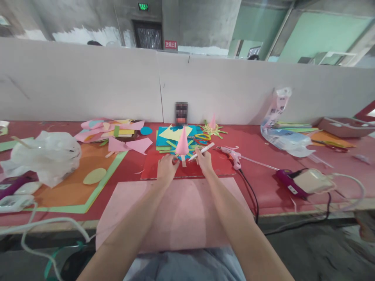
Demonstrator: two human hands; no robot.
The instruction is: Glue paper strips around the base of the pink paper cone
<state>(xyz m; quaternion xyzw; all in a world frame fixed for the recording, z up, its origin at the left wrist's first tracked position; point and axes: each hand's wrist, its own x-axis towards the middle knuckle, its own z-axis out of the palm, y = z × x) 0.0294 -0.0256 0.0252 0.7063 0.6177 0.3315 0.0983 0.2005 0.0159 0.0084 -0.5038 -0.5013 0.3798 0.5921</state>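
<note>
A long red-covered desk [263,175] stood before a white partition [117,86]. At its far left, a crumpled white plastic bag [48,154] lay partly over an orange sheet [70,193], which had a pale yellow oval [94,176] on it and green paper showing along its edges. Behind these was a heap of pink, yellow and brown paper scraps [129,125], with a blue disc [146,130] just to its right.

Near the middle, the person's left hand [168,166] was palm down, fingers curled at the near left side of a paper piece; whether it gripped the paper could not be told. That piece, a pink cone [182,145] standing upright among green strips [172,145] on a blue base, sat between the two hands above a red board [152,169]. The right hand [204,159] was closed around a white pen [209,147], its lower end slanting toward the strips.

Behind that hand lay yellow-handled scissors [203,137], and beyond them a second pink-coned paper piece [213,128]. Farther right came a pink glue gun [231,156], clear plastic packaging [285,134], a purple power strip [288,182] and a pinkish basket [344,128].
</note>
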